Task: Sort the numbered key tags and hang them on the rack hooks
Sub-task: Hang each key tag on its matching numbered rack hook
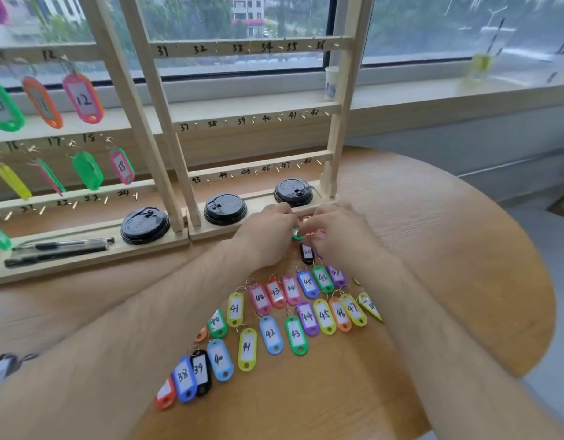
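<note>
- A round wooden table (433, 249) fills the lower and right parts of the frame, below a window.
- The right rack (258, 113) stands at upper centre. Its rails are numbered 31 to 48, and its small hooks are bare.
- The left rack (93, 260) stands against it at the left edge. Hung tags show there, among them a pink 12 (83, 98) at upper left and a pink-and-green 18 (122, 166) lower down.
- Both forearms reach in from the bottom of the frame and meet at centre, just in front of the right rack's base.
- The left hand (268, 230) has its fingers curled and pinches a green tag (296, 234).
- The right hand (341, 233) is also curled and pinches an orange-pink tag (317, 232). The two hands almost touch.
- The loose key tags (271, 333) lie flat on the table in slanting rows between the forearms, running from lower centre up towards the hands. Their numbers read 38 to 47, and many appear twice.
- Three black lids sit on the rack bases: one (145, 225) on the left rack and two (225, 208) (294, 191) on the right rack.
- Two black pens (61, 246) lie on the left rack's base, left of its lid.
- A black tag marked 20 (307, 252) lies just below the fingertips of both hands.
</note>
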